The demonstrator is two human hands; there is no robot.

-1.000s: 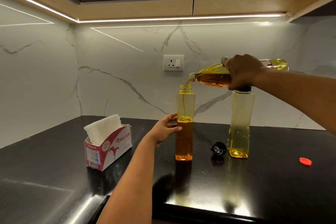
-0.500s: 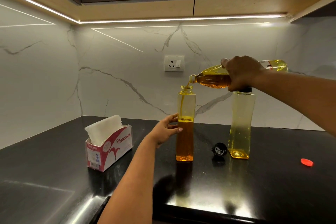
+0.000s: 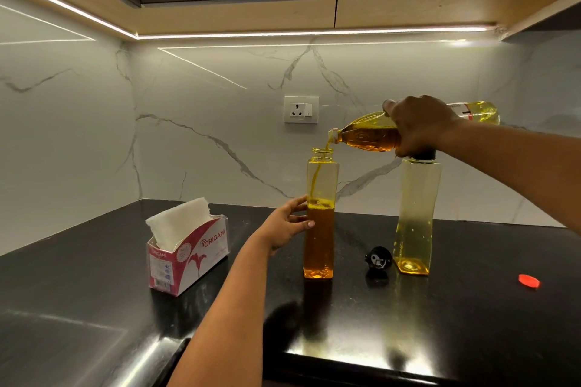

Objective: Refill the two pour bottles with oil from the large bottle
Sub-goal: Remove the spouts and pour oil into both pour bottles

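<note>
My right hand (image 3: 418, 126) grips the large oil bottle (image 3: 364, 137), tipped almost level, its mouth just above the open neck of the left pour bottle (image 3: 320, 242). A thin stream of amber oil runs into that bottle, which is a bit over half full. My left hand (image 3: 287, 225) holds its left side, fingers curved round it at oil level. The second pour bottle (image 3: 415, 217) stands to the right with its black cap on and only a little oil at the bottom.
A black pour cap (image 3: 378, 258) lies on the black counter (image 3: 456, 308) between the two bottles. A small red cap (image 3: 528, 280) lies at the right. A tissue box (image 3: 188, 248) stands at the left. A wall socket (image 3: 301, 109) is behind.
The oil level in the left pour bottle has crept up slightly. Both hands and the large bottle stay where they were.
</note>
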